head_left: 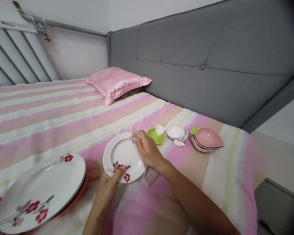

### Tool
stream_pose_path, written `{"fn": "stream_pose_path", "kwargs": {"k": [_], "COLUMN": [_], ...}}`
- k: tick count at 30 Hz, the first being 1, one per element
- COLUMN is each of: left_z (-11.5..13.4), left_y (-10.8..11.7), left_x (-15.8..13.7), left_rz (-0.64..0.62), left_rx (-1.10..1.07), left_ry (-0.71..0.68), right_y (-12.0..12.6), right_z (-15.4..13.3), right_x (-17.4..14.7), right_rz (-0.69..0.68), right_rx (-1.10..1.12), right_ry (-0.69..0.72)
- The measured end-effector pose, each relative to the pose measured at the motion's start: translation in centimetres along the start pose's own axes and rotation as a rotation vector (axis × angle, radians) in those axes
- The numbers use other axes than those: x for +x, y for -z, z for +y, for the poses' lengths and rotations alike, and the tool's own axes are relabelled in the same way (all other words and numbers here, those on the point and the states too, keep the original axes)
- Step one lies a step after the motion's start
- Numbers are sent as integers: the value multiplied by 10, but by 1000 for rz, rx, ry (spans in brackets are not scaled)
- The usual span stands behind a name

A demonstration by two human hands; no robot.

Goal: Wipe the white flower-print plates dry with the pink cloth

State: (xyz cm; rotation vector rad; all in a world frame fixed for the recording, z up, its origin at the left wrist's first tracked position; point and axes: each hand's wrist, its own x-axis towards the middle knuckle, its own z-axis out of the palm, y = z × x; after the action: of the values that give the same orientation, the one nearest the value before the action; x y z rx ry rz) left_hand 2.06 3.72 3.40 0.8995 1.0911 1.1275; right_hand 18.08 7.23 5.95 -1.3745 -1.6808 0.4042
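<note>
A round white plate [126, 150] with red flowers and grey leaves is held up over the bed, tilted toward me. My left hand [112, 181] grips its lower left rim, thumb on the flower print and fingers hidden behind. At the upper right edge, my right hand [148, 148] is closed on a pale pink cloth [152, 174], which is folded over the plate's rim. Just beyond the right hand lies a green leaf-shaped dish [155, 135] with a small white part.
A large oval floral plate [49, 186] rests on an orange-brown item at lower left. Small white dishes [175, 132] and stacked pink bowls [209, 137] sit on the striped bedspread [71, 130]. Behind are a pink pillow [120, 81] and a grey headboard [186, 49].
</note>
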Motion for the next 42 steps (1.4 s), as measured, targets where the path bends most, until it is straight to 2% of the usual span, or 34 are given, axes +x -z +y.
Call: {"fn": "stream_pose_path", "kwargs": {"k": [5,17,23,26,28,31,34,37,39,42], "left_z": [9,16,17,16,17,18,18,16,12,4], "left_y": [-1,5,4,1,-2,-5,-7,-17,-27,-37], "left_x": [-5,-13,-19,-14,-10,-4,-3,-7,-8,-7], "left_rz": [-119,-232,-172,-112,-90,-71,-45,-118,-145,5], "left_rx": [19,130,36,-59,-192,-397,-480,-437,-327,-104], "left_ry": [100,325,406,451,424,262,132,17,-68,-150], "right_y": [9,16,10,5,2,0,-2,-6,-11,-19], "right_z": [2,-17,-26,-20,-14,-5,4,15,21,22], "right_x": [1,-7,-14,-14,-12,-6,1,5,6,2], "right_rz": [-129,-467,-546,-470,-410,-272,-10,249,336,340], "right_rx": [-84,-266,-273,-222,-172,-101,-14,149,270,377], "right_ry": [72,187,252,215,156,23,-161,-327,-386,-402]}}
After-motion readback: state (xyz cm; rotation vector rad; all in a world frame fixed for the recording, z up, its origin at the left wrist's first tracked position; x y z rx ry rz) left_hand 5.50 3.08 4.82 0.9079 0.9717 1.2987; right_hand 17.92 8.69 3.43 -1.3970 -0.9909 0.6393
